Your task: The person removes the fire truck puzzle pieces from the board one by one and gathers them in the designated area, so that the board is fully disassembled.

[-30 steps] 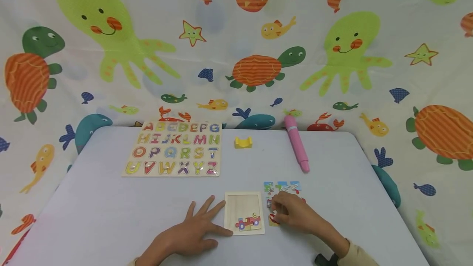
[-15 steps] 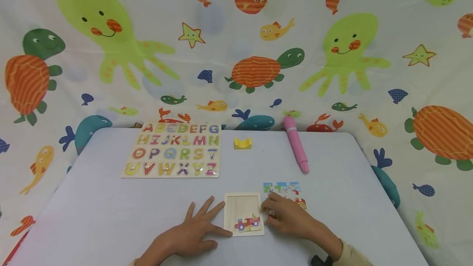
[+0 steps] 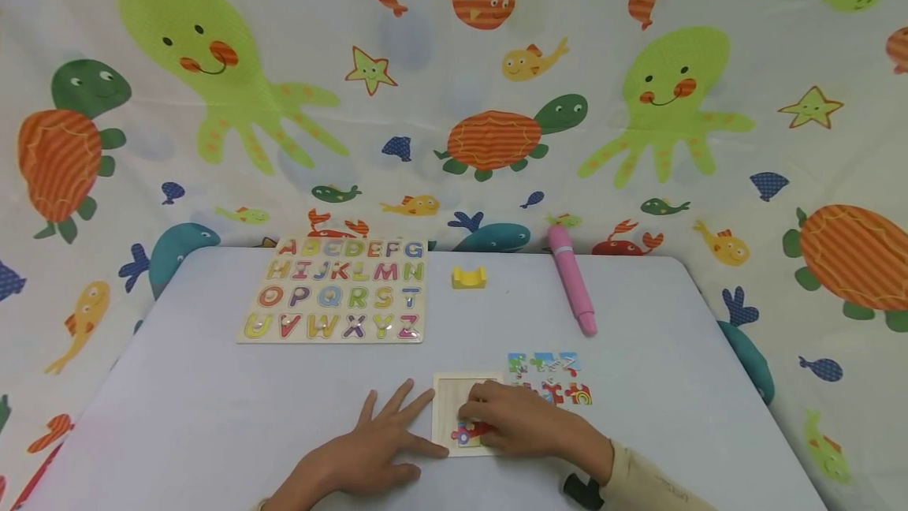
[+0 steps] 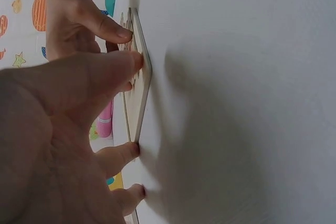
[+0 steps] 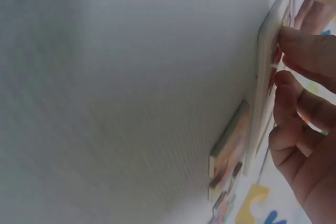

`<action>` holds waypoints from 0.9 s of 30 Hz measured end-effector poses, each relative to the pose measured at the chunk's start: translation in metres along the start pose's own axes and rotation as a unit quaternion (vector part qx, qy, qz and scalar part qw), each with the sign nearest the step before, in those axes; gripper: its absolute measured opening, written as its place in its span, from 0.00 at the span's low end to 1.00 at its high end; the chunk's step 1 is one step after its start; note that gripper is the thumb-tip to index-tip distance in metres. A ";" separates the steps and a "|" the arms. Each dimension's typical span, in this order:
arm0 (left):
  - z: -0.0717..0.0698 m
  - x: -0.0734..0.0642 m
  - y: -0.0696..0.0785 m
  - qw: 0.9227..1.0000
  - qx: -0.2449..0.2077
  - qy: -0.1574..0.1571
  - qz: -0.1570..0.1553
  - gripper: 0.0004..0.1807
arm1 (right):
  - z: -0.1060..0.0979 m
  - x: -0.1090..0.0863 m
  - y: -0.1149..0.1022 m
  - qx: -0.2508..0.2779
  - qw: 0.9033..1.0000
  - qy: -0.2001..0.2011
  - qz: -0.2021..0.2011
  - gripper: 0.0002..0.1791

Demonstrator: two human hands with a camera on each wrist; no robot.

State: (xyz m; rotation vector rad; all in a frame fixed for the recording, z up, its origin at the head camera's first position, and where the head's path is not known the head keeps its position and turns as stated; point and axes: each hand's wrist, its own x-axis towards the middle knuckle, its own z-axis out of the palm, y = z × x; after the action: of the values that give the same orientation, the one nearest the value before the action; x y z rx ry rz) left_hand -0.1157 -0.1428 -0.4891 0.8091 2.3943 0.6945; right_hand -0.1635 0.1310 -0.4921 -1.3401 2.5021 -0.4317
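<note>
A small wooden puzzle tray (image 3: 445, 408) lies in front of me, with joined red-and-blue vehicle pieces (image 3: 464, 436) in its lower part. My left hand (image 3: 372, 444) is spread flat on the table, with thumb and index fingertips touching the tray's left edge. My right hand (image 3: 518, 420) is over the tray, thumb and fingers bent together around a puzzle piece (image 5: 276, 59); most of that piece is hidden. In the left wrist view the left thumb (image 4: 105, 72) rests on the tray's edge. Loose puzzle pieces (image 3: 545, 362) lie in rows right of the tray, some behind the right hand.
An alphabet board (image 3: 333, 290) with colourful letters lies at the back left. Behind the tray is a yellow curved block (image 3: 469, 277), and a pink marker-like stick (image 3: 571, 278) lies to its right. A patterned sea-animal cloth (image 3: 489, 38) hangs behind the white table (image 3: 213, 408).
The right hand has moved left from the loose pieces to over the tray, carrying a puzzle piece. The left hand has stayed at the tray's edge.
</note>
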 end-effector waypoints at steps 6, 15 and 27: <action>0.002 0.000 0.000 1.000 0.007 0.010 0.006 0.21 | 0.005 0.003 -0.005 0.016 1.000 0.001 0.015 0.18; 0.001 -0.001 0.001 1.000 0.008 0.011 0.001 0.21 | 0.005 0.004 -0.012 0.065 0.996 -0.002 0.056 0.20; 0.002 0.000 0.000 1.000 0.004 0.010 -0.001 0.21 | 0.010 0.006 -0.014 0.132 0.988 0.005 0.082 0.19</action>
State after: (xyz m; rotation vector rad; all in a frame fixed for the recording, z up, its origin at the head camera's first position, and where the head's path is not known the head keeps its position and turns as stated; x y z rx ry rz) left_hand -0.1145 -0.1423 -0.4904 0.8073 2.4171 0.6970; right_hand -0.1525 0.1168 -0.4971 -1.0254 2.4354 -0.7033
